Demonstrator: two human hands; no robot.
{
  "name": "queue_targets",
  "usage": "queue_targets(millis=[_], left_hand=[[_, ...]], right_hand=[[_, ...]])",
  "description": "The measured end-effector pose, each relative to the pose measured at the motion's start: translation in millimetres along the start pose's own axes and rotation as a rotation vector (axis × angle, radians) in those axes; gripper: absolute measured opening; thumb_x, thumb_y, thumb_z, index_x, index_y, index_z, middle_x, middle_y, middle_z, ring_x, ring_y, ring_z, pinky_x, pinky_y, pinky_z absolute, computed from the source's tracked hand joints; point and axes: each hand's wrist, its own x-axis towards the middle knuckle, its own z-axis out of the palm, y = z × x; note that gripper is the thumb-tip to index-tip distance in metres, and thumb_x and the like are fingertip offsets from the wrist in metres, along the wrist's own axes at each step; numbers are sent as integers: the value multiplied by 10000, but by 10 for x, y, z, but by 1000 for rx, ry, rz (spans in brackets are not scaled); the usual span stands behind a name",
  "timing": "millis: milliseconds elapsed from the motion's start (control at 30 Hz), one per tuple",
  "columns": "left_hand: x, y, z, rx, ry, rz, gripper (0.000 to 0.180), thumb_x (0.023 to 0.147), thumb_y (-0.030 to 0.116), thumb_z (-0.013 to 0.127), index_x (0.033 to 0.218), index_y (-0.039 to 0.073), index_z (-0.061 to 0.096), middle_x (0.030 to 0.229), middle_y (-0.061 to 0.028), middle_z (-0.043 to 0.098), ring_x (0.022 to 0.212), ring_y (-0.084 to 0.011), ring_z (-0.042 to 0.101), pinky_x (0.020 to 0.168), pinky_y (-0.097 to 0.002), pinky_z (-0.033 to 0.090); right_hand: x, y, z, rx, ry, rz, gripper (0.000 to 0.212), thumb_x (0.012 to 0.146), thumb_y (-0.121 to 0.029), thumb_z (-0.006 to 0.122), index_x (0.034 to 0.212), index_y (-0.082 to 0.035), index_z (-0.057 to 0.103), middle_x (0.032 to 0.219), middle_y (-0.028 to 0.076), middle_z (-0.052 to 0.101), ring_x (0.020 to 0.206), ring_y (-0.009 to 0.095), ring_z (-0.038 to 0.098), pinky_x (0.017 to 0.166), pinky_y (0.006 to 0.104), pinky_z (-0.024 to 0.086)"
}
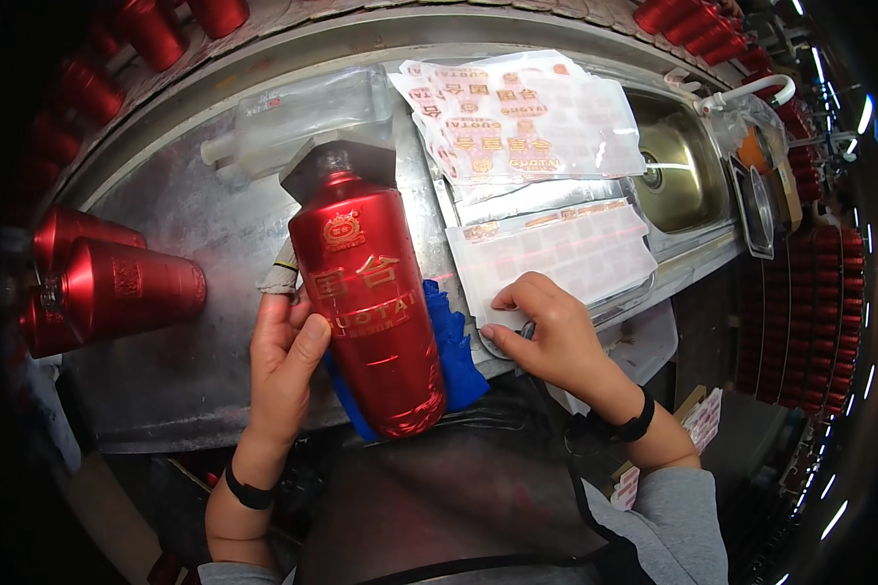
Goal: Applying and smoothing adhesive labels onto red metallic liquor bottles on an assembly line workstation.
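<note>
A glossy red bottle [366, 302] with gold characters and a gold emblem lies tilted in front of me, its neck through a dark angular collar [337, 161]. Under its lower part is a bunched blue cloth [456, 341]. My left hand [285, 346] is closed on the bottle's left side, thumb on the front; a pale cover wraps one fingertip. Curled at the near edge of a white decal sheet [556, 258], my right hand [551, 336] has thumb and forefinger close together. A small dark piece shows between its fingers, too little of it to name.
More decal sheets with red and gold print [527, 122] lie beyond. Behind the bottle is a clear bottle-shaped piece [307, 112]. Several red bottles [132, 288] lie at left. A steel sink [678, 166] with a white faucet [751, 93] is at right, near stacked red bottles [800, 322].
</note>
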Motion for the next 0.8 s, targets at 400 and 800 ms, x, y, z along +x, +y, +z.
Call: queue_targets(millis=[400, 800], left_hand=[[20, -36, -33, -34, 2, -10, 694, 999, 184, 551, 1543, 8, 158, 1456, -154, 447, 1312, -188, 464, 1098, -341, 357], [4, -54, -43, -34, 17, -22, 641, 995, 253, 561, 1500, -8, 265, 1431, -113, 471, 1292, -179, 481, 1097, -348, 359]], right_hand=[[72, 146, -86, -71, -39, -232, 161, 798, -160, 761, 902, -60, 690, 832, 83, 627, 674, 262, 625, 580, 336, 490], [105, 207, -311, 1, 245, -134, 67, 735, -4, 663, 751, -17, 599, 739, 127, 599, 645, 283, 608, 601, 334, 497]])
